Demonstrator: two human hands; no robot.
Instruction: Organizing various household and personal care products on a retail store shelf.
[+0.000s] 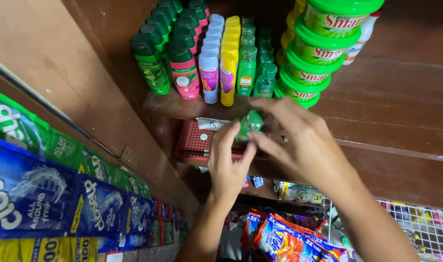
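Fingers of the left hand and those of the right hand close together on a small clear green plastic bottle, pinching it between their tips just in front of the brown wooden shelf. Both hands are grasping this one bottle; neither is spread loose.

Far left of the shelf hang blue and green toothpaste sachet strips. On the shelf stand dark green shampoo bottles, then pink, lilac and yellow bottles, then more small green bottles, and at the right a stack of green-lidded tubs. Under the shelf edge sits a red perforated plastic basket.

The held bottle looks light and rigid, with a smooth, probably slippery wall; gripping its body low around the sides seems steadier than taking it by the cap.
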